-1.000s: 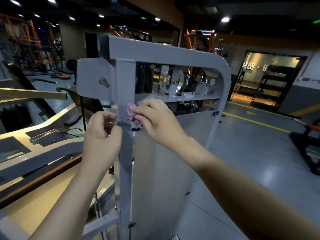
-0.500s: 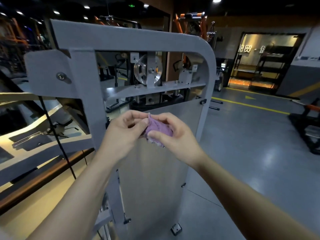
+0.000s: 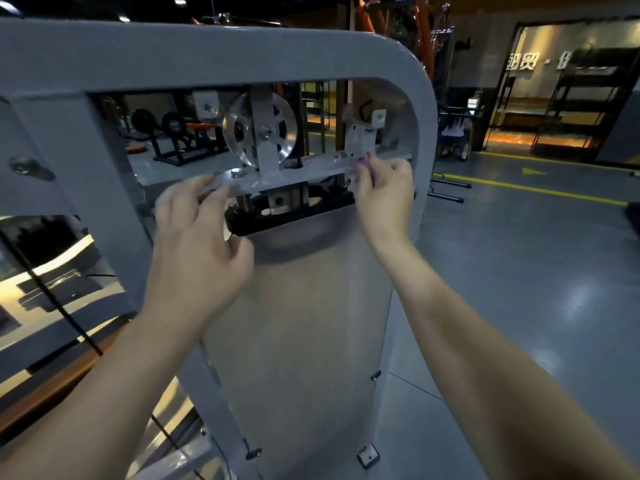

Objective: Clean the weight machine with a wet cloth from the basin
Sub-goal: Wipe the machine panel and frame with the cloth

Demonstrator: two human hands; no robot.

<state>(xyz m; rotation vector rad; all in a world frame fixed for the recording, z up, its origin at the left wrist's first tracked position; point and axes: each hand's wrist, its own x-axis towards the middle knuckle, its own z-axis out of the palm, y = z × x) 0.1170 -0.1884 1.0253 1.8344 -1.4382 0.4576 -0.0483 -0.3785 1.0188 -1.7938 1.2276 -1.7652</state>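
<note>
Two grips at the crossbar: wipe of the upper frame in hand

Finding one. My right grip [image 3: 384, 195] pinches the purple cloth [image 3: 364, 161] between thumb and fingers. Only a small edge of the cloth shows, pressed at the right end of the grey crossbar [image 3: 311, 168], just below a small bracket [image 3: 360, 136].

Finding two. My left grip [image 3: 197, 244] holds nothing, its fingers loosely bent. The tips are at the left part of the same crossbar, but blur prevents saying whether they touch it.

Finding three. The weight machine [image 3: 207, 53] stands directly in front of me. Its pulley [image 3: 259, 133] sits above the crossbar between my two grips, and the pale shroud panel [image 3: 301, 323] is below. The basin is not in view.

Assessment. The step in hand is the wiping itself. I cannot confirm from here that the cloth is wet.

The next move, as I judge it, is to draw the cloth leftward along the crossbar. That calls for a firm pinch, more cloth laid flat on the metal, and care around the pulley mount and the bolt [image 3: 237, 173]. The left grip could steady the frame. I cannot tell whether the arch and the panel have been wiped.
</note>
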